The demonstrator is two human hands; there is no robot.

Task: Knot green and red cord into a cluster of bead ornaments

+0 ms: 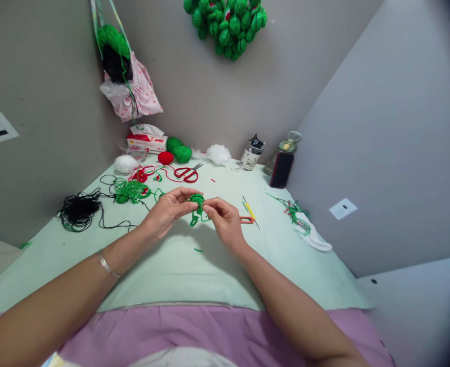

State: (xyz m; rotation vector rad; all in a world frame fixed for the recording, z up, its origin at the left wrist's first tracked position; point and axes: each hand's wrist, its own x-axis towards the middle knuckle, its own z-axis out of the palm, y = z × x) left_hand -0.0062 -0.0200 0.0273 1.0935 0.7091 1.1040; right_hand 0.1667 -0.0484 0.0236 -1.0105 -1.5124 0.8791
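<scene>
A small green crocheted piece (197, 199) is held up over the middle of the table, with a loop of green yarn (194, 220) dangling below it. My left hand (173, 208) pinches the piece from the left between thumb and fingers. On its other side, my right hand (224, 218) has thumb and forefinger pressed together at the piece's right edge. Whether that pinch is on the piece itself or on a thin strand is too small to tell. Just right of my right hand lie a yellow-handled crochet hook (250, 210) and an orange-handled tool (247, 220), partly covered by the hand.
Red scissors (186, 174), a red yarn ball (166, 158), green yarn (130, 190) and tangled black yarn (80, 210) lie left. White stuffing (218, 155), a cup (251, 157) and a phone (282, 170) stand behind. Yarn scraps (297, 211) lie right. Walls enclose the table (164, 280).
</scene>
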